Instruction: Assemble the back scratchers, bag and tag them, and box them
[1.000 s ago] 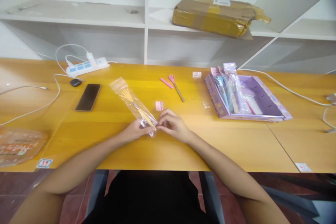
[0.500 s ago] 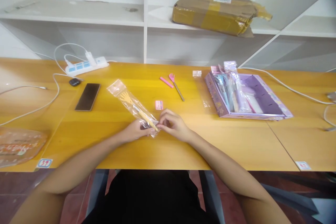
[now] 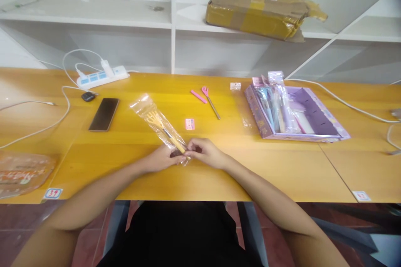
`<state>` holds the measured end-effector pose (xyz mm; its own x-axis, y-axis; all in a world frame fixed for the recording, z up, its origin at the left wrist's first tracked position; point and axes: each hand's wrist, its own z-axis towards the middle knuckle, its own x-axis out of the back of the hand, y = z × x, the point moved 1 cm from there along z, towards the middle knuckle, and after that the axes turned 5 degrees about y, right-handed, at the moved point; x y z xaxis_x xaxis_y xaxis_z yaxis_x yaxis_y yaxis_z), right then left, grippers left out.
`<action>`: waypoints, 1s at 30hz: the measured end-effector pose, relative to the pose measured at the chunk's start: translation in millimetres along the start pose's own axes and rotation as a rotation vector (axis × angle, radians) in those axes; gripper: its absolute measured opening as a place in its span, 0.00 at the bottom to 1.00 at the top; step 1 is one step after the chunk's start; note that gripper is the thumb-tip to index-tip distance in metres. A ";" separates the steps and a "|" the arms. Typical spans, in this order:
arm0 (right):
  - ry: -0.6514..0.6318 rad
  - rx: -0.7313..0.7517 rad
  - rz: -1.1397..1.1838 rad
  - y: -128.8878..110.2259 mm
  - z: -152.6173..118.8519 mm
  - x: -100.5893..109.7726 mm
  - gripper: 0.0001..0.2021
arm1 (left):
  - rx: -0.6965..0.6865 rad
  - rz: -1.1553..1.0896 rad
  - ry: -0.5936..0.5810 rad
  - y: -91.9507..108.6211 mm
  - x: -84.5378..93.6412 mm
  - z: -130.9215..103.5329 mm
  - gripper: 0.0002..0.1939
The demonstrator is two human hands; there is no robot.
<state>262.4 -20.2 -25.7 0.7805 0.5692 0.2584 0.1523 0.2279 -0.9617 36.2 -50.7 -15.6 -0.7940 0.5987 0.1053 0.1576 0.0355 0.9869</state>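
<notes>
A yellow back scratcher [image 3: 171, 137] with a hand-shaped head lies slanted inside a clear plastic bag [image 3: 139, 105]. My left hand [image 3: 163, 158] is closed around the lower part of the bag from the left. From the right, my right hand [image 3: 205, 153] pinches the bag near the handle's end with thumb and fingers. Beyond the hands lies a small pink card [image 3: 189, 124]. Farther back rests a pink back scratcher [image 3: 211, 102] with a metal shaft, and beside it a short pink strip [image 3: 198, 96].
To the right stands a purple tray [image 3: 308, 137] holding several bagged back scratchers [image 3: 275, 108]. A small clear packet [image 3: 235, 86] lies by it. At left are a phone [image 3: 104, 114], a power strip [image 3: 103, 77] with cables and a clear orange-printed bag [image 3: 26, 173]. A taped carton [image 3: 253, 12] sits on the shelf.
My right hand has come slightly down and left, closing in on the handle's end. The bagged back scratcher has shifted a little to the right at its head.
</notes>
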 end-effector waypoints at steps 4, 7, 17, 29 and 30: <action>-0.020 -0.032 0.036 1.8 0.8 1.4 0.21 | 0.015 0.015 -0.024 1.4 2.1 0.3 0.11; -0.040 -0.058 0.077 0.9 1.3 2.6 0.21 | 0.028 0.044 -0.025 1.3 3.0 -0.3 0.12; -0.120 -0.044 0.079 -3.7 1.2 5.4 0.20 | 0.012 0.052 -0.047 -1.1 4.2 -1.8 0.11; -0.208 -0.028 0.478 -6.8 -3.9 7.9 0.29 | -0.186 0.403 -0.267 33.2 -4.8 -19.2 0.06; -0.175 -0.044 0.495 -5.4 -3.6 7.2 0.29 | -0.170 0.394 -0.289 32.3 -6.4 -19.5 0.06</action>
<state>269.4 -20.1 -19.0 0.6531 0.7247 -0.2197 -0.1804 -0.1329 -0.9746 35.0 -69.0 18.1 -0.4951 0.7382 0.4582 0.2949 -0.3533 0.8878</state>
